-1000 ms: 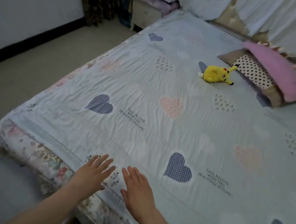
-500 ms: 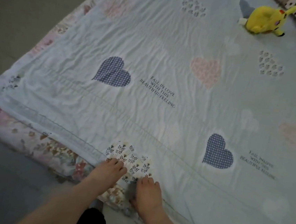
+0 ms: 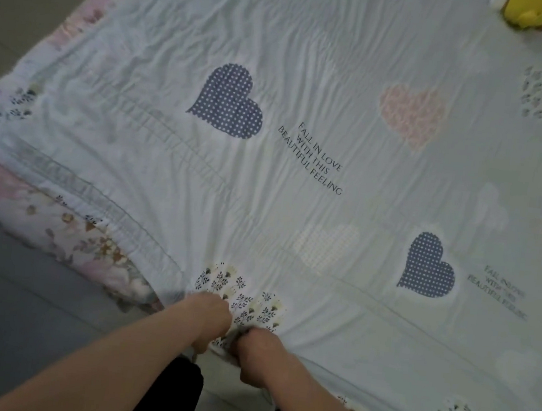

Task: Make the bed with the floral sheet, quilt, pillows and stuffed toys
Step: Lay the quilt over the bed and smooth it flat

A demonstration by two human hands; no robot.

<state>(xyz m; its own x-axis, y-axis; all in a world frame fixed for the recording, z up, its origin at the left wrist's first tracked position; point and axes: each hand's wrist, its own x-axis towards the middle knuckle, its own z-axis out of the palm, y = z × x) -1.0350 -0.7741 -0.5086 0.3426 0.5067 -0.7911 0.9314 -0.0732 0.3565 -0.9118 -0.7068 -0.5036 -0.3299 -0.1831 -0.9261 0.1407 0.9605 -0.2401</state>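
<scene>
In the head view, the quilt (image 3: 297, 191) lies spread over the bed, and the sprig-print heart (image 3: 244, 297) at its near edge serves as the landmark. The left hand (image 3: 210, 319) sits just left of that heart and the right hand (image 3: 257, 353) just below it. Both have their fingers curled, and each grip is clenched on the quilt's hem, with creases fanning out from the heart. The floral sheet (image 3: 61, 235) shows to the left of the heart, under the quilt's border. A yellow stuffed toy (image 3: 533, 13) lies far beyond the heart, up and to the right.

The step in hand looks like tugging the quilt straight at this edge. The next move probably calls for an even pull with both hands, then smoothing the wrinkles above the heart.
</scene>
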